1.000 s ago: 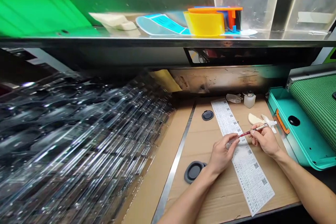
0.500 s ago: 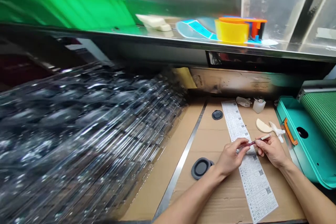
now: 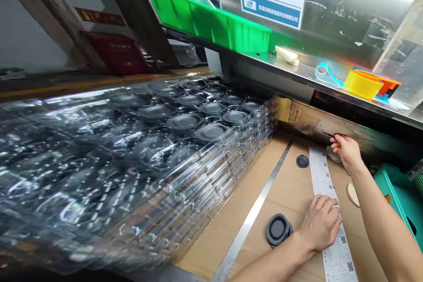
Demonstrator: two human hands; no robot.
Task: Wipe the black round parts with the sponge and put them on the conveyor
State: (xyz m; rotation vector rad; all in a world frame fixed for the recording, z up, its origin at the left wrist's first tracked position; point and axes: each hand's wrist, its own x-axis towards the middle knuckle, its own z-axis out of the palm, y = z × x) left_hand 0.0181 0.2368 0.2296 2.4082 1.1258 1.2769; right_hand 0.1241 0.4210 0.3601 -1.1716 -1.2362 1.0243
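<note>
My right hand (image 3: 345, 150) is raised near the metal back panel, its fingers pinched on a thin dark pen (image 3: 328, 134) whose tip points left. My left hand (image 3: 320, 224) rests on the long white strip of printed labels (image 3: 320, 169), fingers curled under. Whatever those fingers may hold is hidden. Beside the left wrist lie black round rubber-like lids (image 3: 277, 229), one overlapping another. A smaller black lid (image 3: 302, 161) sits left of the strip's far end.
Stacked clear trays (image 3: 211, 176) of black round parts fill the left side. A teal bin (image 3: 393, 185) stands at right, near a cream disc (image 3: 353, 194). The metal shelf (image 3: 307, 72) overhead carries a green bin (image 3: 211, 22) and a yellow tape roll (image 3: 363, 83).
The view has swung left. My hands, together on the pen before, are now apart: the right has carried the pen up and away, while the left has come down on the label strip.
</note>
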